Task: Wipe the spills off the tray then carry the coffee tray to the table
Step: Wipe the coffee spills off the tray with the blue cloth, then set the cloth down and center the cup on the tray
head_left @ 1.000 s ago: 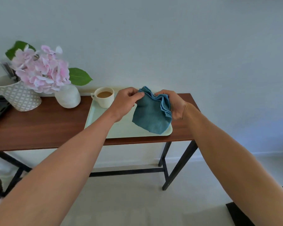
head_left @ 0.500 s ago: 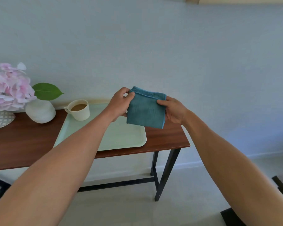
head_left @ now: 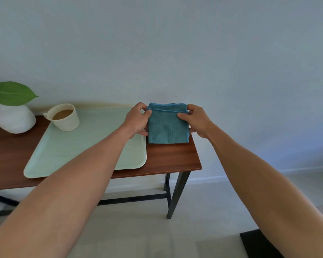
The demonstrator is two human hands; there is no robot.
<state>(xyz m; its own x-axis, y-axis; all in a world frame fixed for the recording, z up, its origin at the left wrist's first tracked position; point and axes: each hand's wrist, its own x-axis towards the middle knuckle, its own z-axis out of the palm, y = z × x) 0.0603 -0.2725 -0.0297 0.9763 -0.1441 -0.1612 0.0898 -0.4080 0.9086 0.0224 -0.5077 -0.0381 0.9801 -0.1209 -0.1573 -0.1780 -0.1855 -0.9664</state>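
Head view, cloth: a folded blue cloth (head_left: 167, 126) is held upright over the right end of the surface (head_left: 173, 157), just right of the tray; whether its lower edge touches the wood I cannot tell.
Head view, left hand (head_left: 137, 120): fingers pinched on the cloth's upper left corner.
Head view, right hand (head_left: 196, 121): fingers pinched on the upper right corner, thumb across the front.
Head view, tray (head_left: 67, 161): pale green, lying toward the surface's front edge; no spill shows on its bare part.
Head view, cup (head_left: 64, 117): holds coffee, at the tray's back left corner.
Head view, vase (head_left: 12, 119): white, at the back left of the surface, off the tray.
Step in hand: likely laying the cloth aside before lifting.
Doing it well: set the cloth flat clear of the tray's rim, then grip both short edges and lift level, since the cup sits off-centre and could slop.
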